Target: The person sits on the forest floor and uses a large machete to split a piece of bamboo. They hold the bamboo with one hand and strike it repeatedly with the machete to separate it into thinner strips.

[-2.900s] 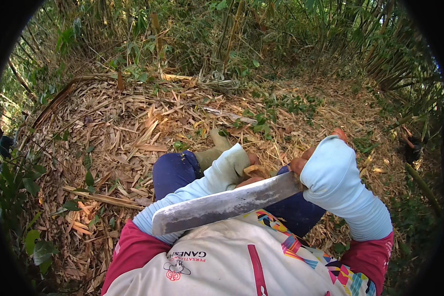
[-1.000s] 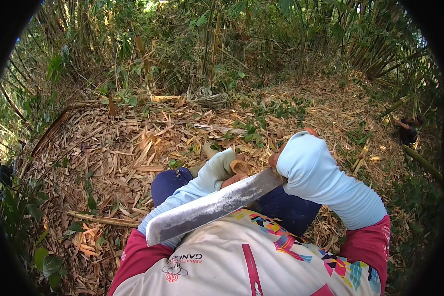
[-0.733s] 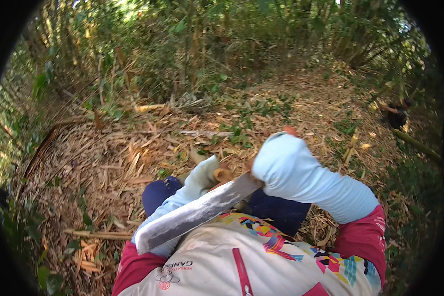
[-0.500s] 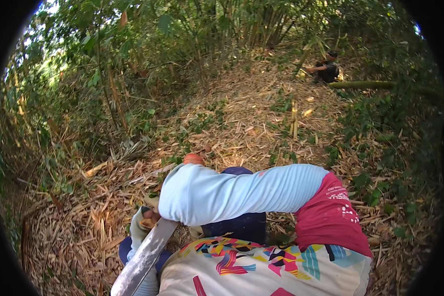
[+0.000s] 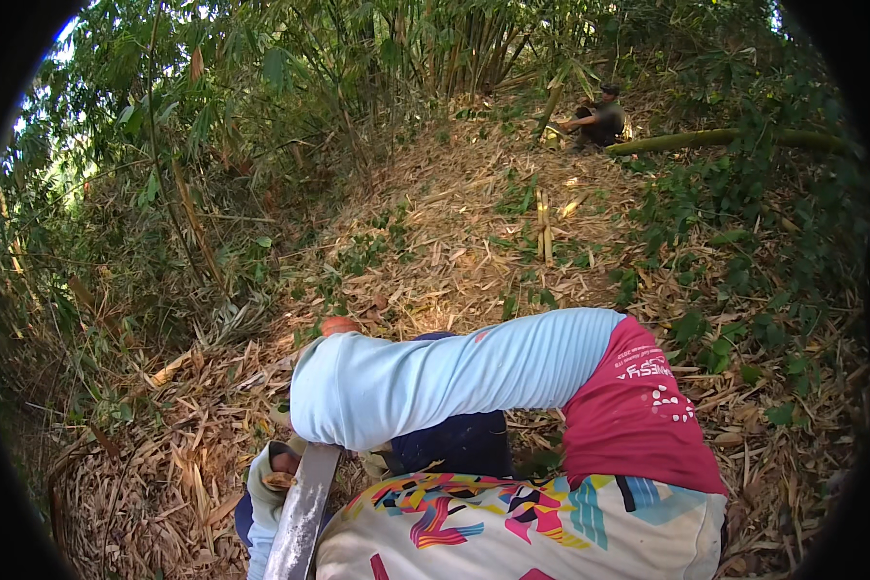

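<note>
My right forearm (image 5: 445,372), in a light blue sleeve with pink at the upper arm, reaches across my front to the left. Its cuff hides most of my right hand. From beneath the cuff runs the long grey, worn blade of a machete (image 5: 304,512), pointing down toward my body. Past the cuff shows a rounded reddish-orange bit (image 5: 338,326), either skin or a handle end. Close beside the blade is my left hand (image 5: 284,460), its fingers curled around something yellowish brown that I cannot make out. Dark blue trousers (image 5: 454,447) show below the forearm.
Dry bamboo leaves and chips (image 5: 435,261) cover the slope. Upright split bamboo pieces (image 5: 544,227) stand farther up. A person (image 5: 601,121) sits near a long green bamboo pole (image 5: 725,140). Thick bamboo stems (image 5: 454,58) and green undergrowth (image 5: 715,222) border the ground.
The view has turned slightly, so the slope and the seated person sit farther left. My right forearm has shifted left, and the machete blade now lies steeper, still beside my left hand.
</note>
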`<state>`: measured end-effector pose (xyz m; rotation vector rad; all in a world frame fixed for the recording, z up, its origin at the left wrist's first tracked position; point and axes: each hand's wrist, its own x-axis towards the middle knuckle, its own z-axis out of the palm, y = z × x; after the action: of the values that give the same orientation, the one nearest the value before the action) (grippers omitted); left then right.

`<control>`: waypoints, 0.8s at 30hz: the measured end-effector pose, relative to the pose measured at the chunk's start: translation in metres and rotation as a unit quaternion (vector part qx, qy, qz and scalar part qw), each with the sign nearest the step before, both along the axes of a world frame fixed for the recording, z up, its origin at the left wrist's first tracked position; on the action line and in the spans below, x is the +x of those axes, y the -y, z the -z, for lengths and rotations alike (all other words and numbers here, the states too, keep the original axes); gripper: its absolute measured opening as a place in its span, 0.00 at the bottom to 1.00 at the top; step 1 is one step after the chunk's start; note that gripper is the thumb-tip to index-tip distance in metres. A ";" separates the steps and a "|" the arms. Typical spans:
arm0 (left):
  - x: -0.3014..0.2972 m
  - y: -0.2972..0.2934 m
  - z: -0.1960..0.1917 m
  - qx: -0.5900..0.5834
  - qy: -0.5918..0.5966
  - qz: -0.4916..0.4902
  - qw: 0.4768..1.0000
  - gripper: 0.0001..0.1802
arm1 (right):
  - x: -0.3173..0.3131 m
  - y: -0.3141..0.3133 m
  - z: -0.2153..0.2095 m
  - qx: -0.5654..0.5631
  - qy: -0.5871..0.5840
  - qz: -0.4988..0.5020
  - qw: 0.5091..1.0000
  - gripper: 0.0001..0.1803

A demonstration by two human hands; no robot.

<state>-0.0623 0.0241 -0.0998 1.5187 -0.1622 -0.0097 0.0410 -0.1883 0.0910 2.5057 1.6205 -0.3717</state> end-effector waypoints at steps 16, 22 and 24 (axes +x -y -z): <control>-0.004 -0.030 0.062 -0.385 -0.063 0.205 0.898 0.13 | 0.101 0.075 0.055 0.238 -0.044 0.411 0.879 0.05; 0.043 -0.029 0.017 -0.292 0.070 0.072 0.951 0.19 | 0.074 0.068 0.073 0.254 -0.032 0.430 0.866 0.09; 0.046 -0.004 -0.011 -0.253 0.074 -0.009 0.965 0.20 | 0.075 0.071 0.103 0.298 -0.027 0.427 0.853 0.08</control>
<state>-0.0168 0.0285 -0.0885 1.0090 -0.2503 0.1495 0.1164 -0.2597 -0.0119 3.6224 0.5406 0.0146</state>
